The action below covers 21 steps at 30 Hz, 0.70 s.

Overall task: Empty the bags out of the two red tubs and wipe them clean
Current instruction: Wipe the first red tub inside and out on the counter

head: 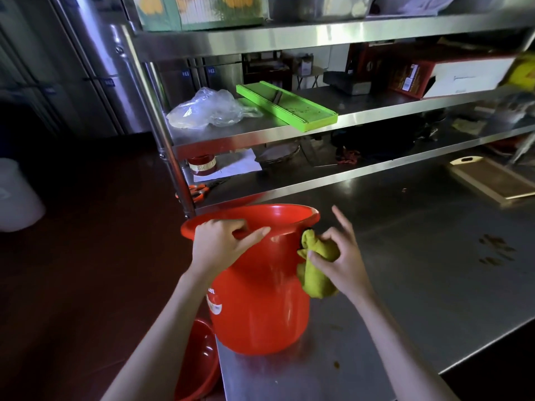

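Note:
A tall red tub stands upright on the left end of the steel table. My left hand grips its near rim, thumb outside, fingers curled over the edge. My right hand holds a yellow-green cloth bunched against the tub's right outer wall just below the rim, with the index finger raised. A second red tub sits lower down, off the table's left edge, only partly in view. A clear plastic bag lies on the middle shelf.
A steel shelf rack rises behind the table, with a green slicer board, boxes and orange scissors. A wooden cutting board lies at the far right. A white bucket stands on the floor at left.

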### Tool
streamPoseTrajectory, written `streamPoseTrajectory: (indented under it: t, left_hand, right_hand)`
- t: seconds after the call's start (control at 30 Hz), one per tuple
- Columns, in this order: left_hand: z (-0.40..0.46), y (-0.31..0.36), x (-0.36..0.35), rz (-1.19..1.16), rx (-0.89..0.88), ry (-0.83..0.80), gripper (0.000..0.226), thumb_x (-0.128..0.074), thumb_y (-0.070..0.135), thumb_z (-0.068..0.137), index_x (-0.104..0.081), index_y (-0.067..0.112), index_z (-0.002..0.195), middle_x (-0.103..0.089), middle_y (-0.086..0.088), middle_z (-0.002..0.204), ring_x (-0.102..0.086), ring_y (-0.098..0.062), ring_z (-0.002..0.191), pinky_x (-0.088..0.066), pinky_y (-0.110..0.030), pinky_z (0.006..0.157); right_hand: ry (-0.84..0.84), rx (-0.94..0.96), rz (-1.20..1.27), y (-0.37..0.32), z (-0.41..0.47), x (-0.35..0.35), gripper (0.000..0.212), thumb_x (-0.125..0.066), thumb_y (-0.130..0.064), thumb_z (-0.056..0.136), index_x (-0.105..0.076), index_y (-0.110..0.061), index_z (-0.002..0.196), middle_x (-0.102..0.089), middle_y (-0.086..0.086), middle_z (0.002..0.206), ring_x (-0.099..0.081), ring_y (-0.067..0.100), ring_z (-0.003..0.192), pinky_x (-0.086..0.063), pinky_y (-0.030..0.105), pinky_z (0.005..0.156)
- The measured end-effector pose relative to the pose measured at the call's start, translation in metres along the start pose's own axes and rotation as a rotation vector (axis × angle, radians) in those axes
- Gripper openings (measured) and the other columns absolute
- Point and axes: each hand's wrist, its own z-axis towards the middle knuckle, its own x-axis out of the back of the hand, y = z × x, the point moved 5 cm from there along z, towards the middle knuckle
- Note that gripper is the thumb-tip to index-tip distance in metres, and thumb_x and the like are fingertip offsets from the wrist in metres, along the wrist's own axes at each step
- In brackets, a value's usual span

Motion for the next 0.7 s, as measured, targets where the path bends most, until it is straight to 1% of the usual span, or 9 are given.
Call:
streamPoseTrajectory:
  t: [0.07, 0.1, 0.2, 0.23, 0.3, 0.4, 0.5, 0.6, 0.7]
  left_hand:
    - [0.0, -0.003, 0.006, -0.081, -0.05, -0.031, 0.067, -0.052, 0.083, 0.09, -0.062, 0.025, 0.059, -0.056, 0.006, 0.049, -0.055, -0.013, 0.047, -0.046, -0.036, 0.048]
    - [0.002, -0.002, 0.008, -0.096, -0.074, -0.057, 0.065, -0.053, 0.08, 0.092, -0.062, 0.025, 0.06, -0.057, 0.006, 0.05, -0.055, -0.014, 0.048, -0.046, -0.036, 0.049]
    - [0.008, 0.015, 0.005, 0.015, -0.131, -0.099, 0.061, -0.045, 0.069, 0.101, -0.049, 0.02, 0.064, -0.052, 0.003, 0.052, -0.053, -0.017, 0.049, -0.043, -0.034, 0.048]
    - [0.008, 0.024, 0.002, 0.091, -0.154, -0.083, 0.059, -0.044, 0.066, 0.102, -0.045, 0.02, 0.065, -0.049, 0.003, 0.051, -0.053, -0.021, 0.048, -0.039, -0.031, 0.047]
    - [0.007, 0.04, -0.006, 0.216, -0.181, -0.078, 0.059, -0.044, 0.068, 0.1, -0.046, 0.02, 0.065, -0.046, 0.002, 0.048, -0.053, -0.029, 0.046, -0.034, -0.028, 0.046]
    - [0.01, 0.04, -0.01, 0.247, -0.14, -0.067, 0.065, -0.046, 0.075, 0.096, -0.05, 0.019, 0.062, -0.046, 0.001, 0.045, -0.052, -0.03, 0.042, -0.04, -0.028, 0.043]
    - [0.015, 0.034, -0.01, 0.228, -0.146, -0.042, 0.059, -0.048, 0.071, 0.096, -0.064, 0.022, 0.067, -0.053, 0.003, 0.049, -0.056, -0.026, 0.045, -0.036, -0.026, 0.043]
    - [0.02, 0.039, -0.008, 0.181, -0.13, -0.02, 0.054, -0.047, 0.063, 0.1, -0.063, 0.021, 0.071, -0.057, 0.001, 0.054, -0.06, -0.03, 0.051, -0.038, -0.029, 0.045]
    - [0.03, 0.033, -0.014, 0.083, -0.071, -0.122, 0.048, -0.036, 0.052, 0.108, -0.073, 0.024, 0.098, -0.07, 0.0, 0.073, -0.068, -0.03, 0.069, -0.045, -0.035, 0.056]
  right_hand:
    - [-0.06, -0.028, -0.01, 0.005, 0.002, -0.003, 0.03, -0.084, -0.019, 0.076, -0.055, -0.019, 0.083, -0.038, -0.014, 0.158, -0.045, 0.006, 0.14, -0.045, 0.038, 0.107]
    - [-0.084, -0.018, -0.017, 0.005, 0.001, -0.007, 0.03, -0.085, -0.018, 0.077, -0.055, -0.018, 0.083, -0.04, -0.014, 0.157, -0.045, 0.005, 0.139, -0.043, 0.036, 0.109]
    - [-0.083, 0.021, -0.047, -0.003, -0.005, -0.018, 0.03, -0.086, -0.015, 0.075, -0.057, -0.019, 0.082, -0.036, -0.012, 0.158, -0.041, 0.001, 0.141, -0.035, 0.013, 0.106]
    - [-0.076, 0.026, -0.048, -0.005, -0.007, -0.021, 0.03, -0.087, -0.015, 0.075, -0.058, -0.02, 0.082, -0.036, -0.012, 0.157, -0.041, 0.001, 0.141, -0.034, 0.009, 0.104]
    - [-0.043, 0.028, -0.066, -0.012, -0.012, -0.026, 0.028, -0.088, -0.018, 0.074, -0.062, -0.021, 0.085, -0.038, -0.011, 0.151, -0.047, -0.001, 0.134, -0.037, 0.007, 0.098]
    - [0.166, 0.035, -0.108, -0.024, -0.023, -0.026, 0.026, -0.089, -0.021, 0.076, -0.072, -0.016, 0.095, -0.045, -0.003, 0.126, -0.056, 0.002, 0.109, -0.048, 0.017, 0.091]
    - [0.326, 0.09, -0.136, -0.04, -0.024, -0.029, 0.031, -0.088, -0.02, 0.079, -0.075, -0.013, 0.106, -0.05, 0.001, 0.112, -0.059, 0.011, 0.103, -0.049, 0.024, 0.089]
    - [0.293, 0.093, -0.19, -0.038, -0.025, -0.052, 0.036, -0.086, -0.019, 0.081, -0.071, -0.018, 0.113, -0.054, -0.002, 0.117, -0.06, 0.02, 0.11, -0.051, 0.03, 0.091]
    - [0.192, 0.115, -0.238, -0.012, -0.052, -0.087, 0.039, -0.081, -0.024, 0.087, -0.069, -0.02, 0.124, -0.051, 0.003, 0.133, -0.053, 0.027, 0.125, -0.047, 0.037, 0.105]
